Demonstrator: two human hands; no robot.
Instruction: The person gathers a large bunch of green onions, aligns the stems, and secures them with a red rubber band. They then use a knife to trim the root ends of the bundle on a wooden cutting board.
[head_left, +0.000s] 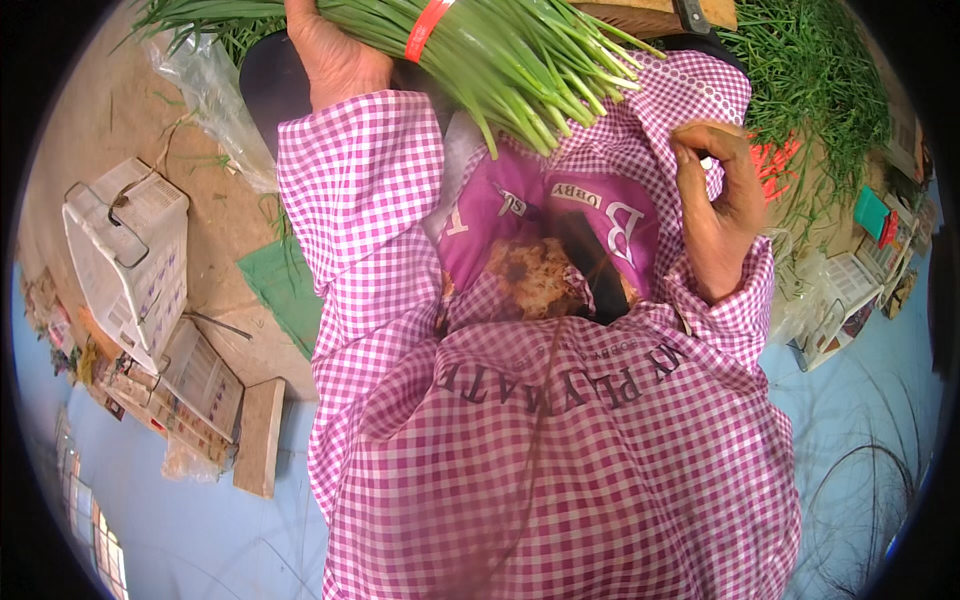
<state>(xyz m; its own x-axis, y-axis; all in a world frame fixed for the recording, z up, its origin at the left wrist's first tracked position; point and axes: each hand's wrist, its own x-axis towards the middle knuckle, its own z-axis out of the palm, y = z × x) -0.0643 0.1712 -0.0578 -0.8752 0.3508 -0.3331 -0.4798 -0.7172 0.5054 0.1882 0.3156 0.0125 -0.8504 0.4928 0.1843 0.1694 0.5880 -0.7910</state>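
A large bunch of green chives (487, 60), bound by a red band (427, 30), lies across the top of the view with its pale cut stems towards the right. My left hand (341, 64) grips it from the left side, and the bunch hides most of its fingers. Over my lap, to the right, my right hand (720, 202) is raised with curled fingers, the thumb tip near the fingertips. Whether something small sits between them is not clear. Several red strips (772, 161) lie just behind that hand. A pink checked apron (555, 465) covers my front.
Loose chives (814, 90) are heaped at upper right. A knife handle (691, 15) rests on a wooden board (637, 19) at the top. On the left are a clear plastic bag (214, 97), a white plastic basket (142, 255), a green cloth (281, 292) and a wooden block (259, 435).
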